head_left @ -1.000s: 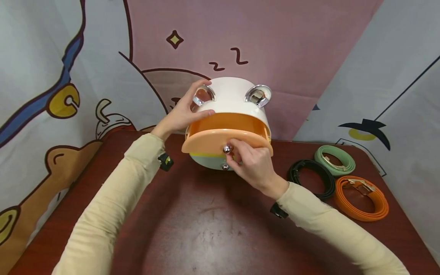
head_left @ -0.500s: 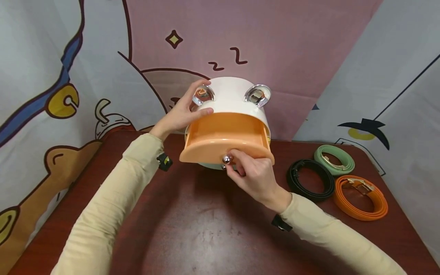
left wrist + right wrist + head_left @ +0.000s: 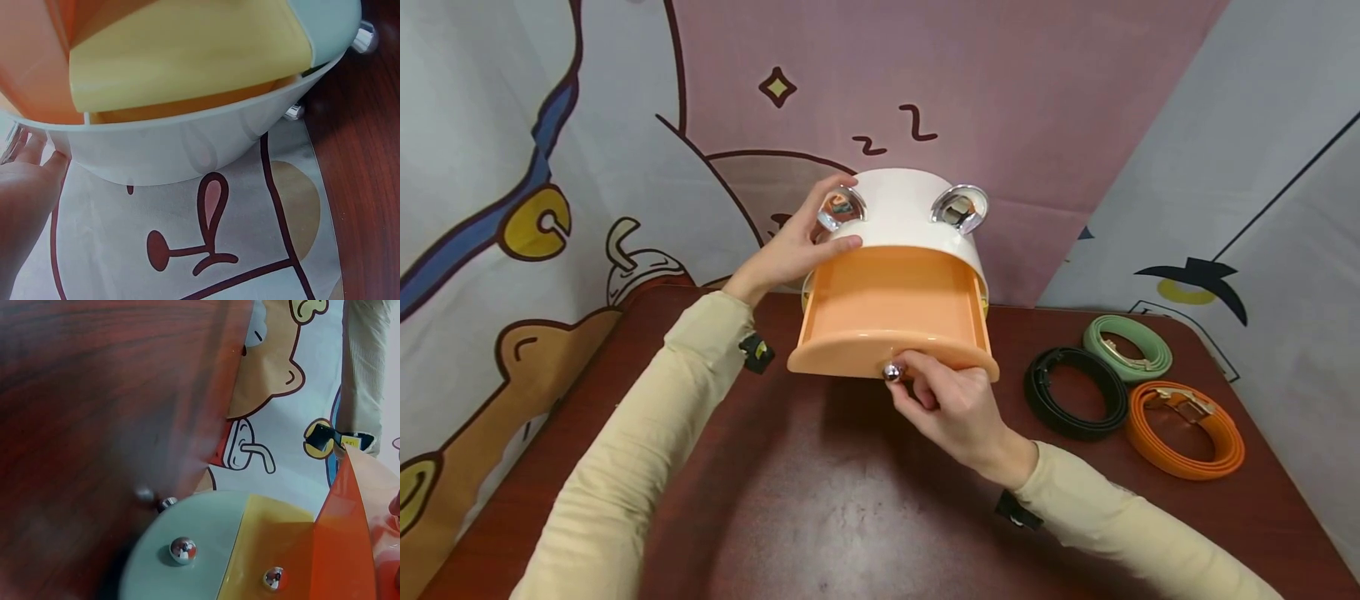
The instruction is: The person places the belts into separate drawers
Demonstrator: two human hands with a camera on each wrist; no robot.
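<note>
While the right hand (image 3: 953, 404) pinches one chrome knob (image 3: 892, 372) between its fingers, the orange drawer (image 3: 842, 358) juts personward from the white cabinet (image 3: 902, 200), its long front running left-right, the surface (image 3: 850, 517) stretching before it. The left hand (image 3: 797, 247) clamps its fingers on the cabinet, near the back edge; three coiled belts (image 3: 1116, 402) lie rightward.

There's a coiled green belt (image 3: 1095, 343) chilling at the right of the surface (image 3: 850, 517), with a black belt (image 3: 1037, 392) and an orange belt (image 3: 1195, 468) bunched up by it (that last one has a pretty flashy gold buckle (image 3: 1193, 408)). Surface is dark reddish-brown wood with a shiny patch. Behind it there's a pink and pale grey cartoon backdrop (image 3: 1037, 100) with a yellow bell (image 3: 520, 232), a little star (image 3: 777, 87) and two Zs (image 3: 916, 122).
</note>
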